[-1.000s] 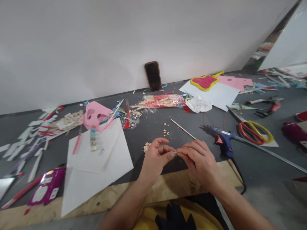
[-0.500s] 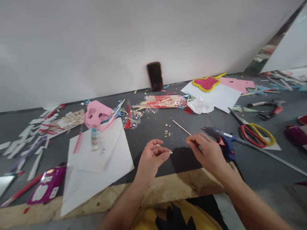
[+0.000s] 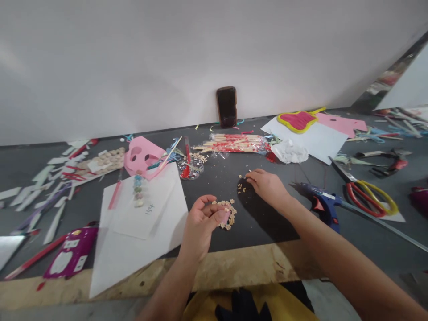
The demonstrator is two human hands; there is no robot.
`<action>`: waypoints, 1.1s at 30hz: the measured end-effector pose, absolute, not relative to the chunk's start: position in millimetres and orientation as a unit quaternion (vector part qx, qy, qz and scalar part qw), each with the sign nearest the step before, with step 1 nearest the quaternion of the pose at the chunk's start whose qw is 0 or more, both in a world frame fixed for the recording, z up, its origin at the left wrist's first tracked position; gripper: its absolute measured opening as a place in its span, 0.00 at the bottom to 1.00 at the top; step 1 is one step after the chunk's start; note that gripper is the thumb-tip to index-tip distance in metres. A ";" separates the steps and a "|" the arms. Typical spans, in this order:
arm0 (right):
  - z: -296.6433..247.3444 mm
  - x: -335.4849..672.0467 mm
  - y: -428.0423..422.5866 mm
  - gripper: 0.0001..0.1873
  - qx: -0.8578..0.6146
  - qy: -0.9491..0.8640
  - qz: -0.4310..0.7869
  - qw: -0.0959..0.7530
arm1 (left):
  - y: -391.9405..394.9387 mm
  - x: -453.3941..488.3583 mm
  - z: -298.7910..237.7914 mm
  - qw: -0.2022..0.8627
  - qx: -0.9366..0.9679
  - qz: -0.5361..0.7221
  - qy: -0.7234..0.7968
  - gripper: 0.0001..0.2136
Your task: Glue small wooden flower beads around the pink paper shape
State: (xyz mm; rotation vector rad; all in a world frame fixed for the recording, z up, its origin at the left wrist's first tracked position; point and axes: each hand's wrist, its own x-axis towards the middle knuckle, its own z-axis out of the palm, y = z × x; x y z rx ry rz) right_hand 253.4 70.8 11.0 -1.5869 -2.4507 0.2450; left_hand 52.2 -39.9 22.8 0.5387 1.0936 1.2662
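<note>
My left hand hovers low over the dark grey table, fingers curled toward the thumb, beside a small ring of tan beads lying on the surface. Whether it pinches a bead I cannot make out. My right hand reaches further out, its fingertips closed down on a scatter of loose tan beads. It covers the thin wooden stick that lay there.
White paper sheets lie at left with a pink mask behind them. A blue glue gun and red-and-yellow scissors sit at right. A packet of sticks, a phone against the wall, and paper scraps surround.
My hands have separated. The right hand moved away from the left, out to the loose beads farther up the table. The left hand stayed near the bead ring. The view shifted slightly.
</note>
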 end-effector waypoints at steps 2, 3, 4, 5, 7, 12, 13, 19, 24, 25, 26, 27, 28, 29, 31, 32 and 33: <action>7.7 247.7 76.3 0.12 -0.543 -0.830 0.082 0.096 | -39.6 53.8 21.3 0.642 0.235 0.551 0.478 0.22; 6.1 246.1 78.7 0.12 -0.544 -0.829 0.083 0.093 | -39.4 54.5 20.2 0.644 0.234 0.550 0.478 0.21; 4.6 245.2 80.9 0.12 -0.545 -0.829 0.084 0.093 | -39.2 55.2 19.0 0.645 0.234 0.548 0.478 0.21; 3.3 244.7 82.7 0.12 -0.545 -0.829 0.085 0.093 | -38.9 55.6 17.8 0.646 0.234 0.547 0.478 0.21; 2.0 244.4 84.3 0.11 -0.542 -0.829 0.091 0.101 | -38.3 56.2 15.6 0.647 0.236 0.545 0.479 0.21; 13.9 244.5 67.0 0.11 -0.505 -0.837 0.131 0.167 | -38.0 58.4 16.4 0.644 0.250 0.537 0.484 0.21; 19.1 244.6 58.9 0.10 -0.490 -0.840 0.144 0.183 | -38.4 59.5 17.9 0.639 0.260 0.535 0.489 0.21; 50.0 246.4 5.9 0.09 -0.374 -0.835 0.258 0.310 | -41.9 68.5 26.9 0.614 0.325 0.509 0.508 0.18; 56.6 248.7 -7.8 0.10 -0.372 -0.844 0.211 0.323 | -43.7 74.7 26.8 0.620 0.339 0.484 0.515 0.17; 56.5 249.5 -8.2 0.10 -0.371 -0.849 0.190 0.324 | -43.8 75.6 26.3 0.622 0.342 0.480 0.516 0.17; 56.4 250.4 -8.4 0.10 -0.368 -0.854 0.173 0.324 | -43.8 76.3 25.8 0.624 0.344 0.476 0.515 0.17; 56.1 251.3 -8.5 0.10 -0.365 -0.858 0.162 0.323 | -43.7 77.0 25.4 0.626 0.346 0.474 0.514 0.17; 55.9 252.2 -8.7 0.10 -0.362 -0.861 0.157 0.322 | -43.5 77.6 25.2 0.628 0.349 0.472 0.510 0.17; 55.6 253.1 -8.9 0.10 -0.358 -0.863 0.154 0.321 | -43.2 78.3 25.2 0.631 0.350 0.472 0.506 0.17; 54.7 254.6 -9.5 0.08 -0.350 -0.868 0.150 0.318 | -42.6 79.5 25.7 0.635 0.349 0.479 0.496 0.17; 54.2 255.2 -9.8 0.08 -0.346 -0.871 0.147 0.317 | -42.3 80.2 26.0 0.637 0.346 0.483 0.491 0.17; 53.6 255.8 -10.0 0.08 -0.342 -0.874 0.143 0.313 | -42.1 80.8 26.3 0.639 0.343 0.486 0.487 0.17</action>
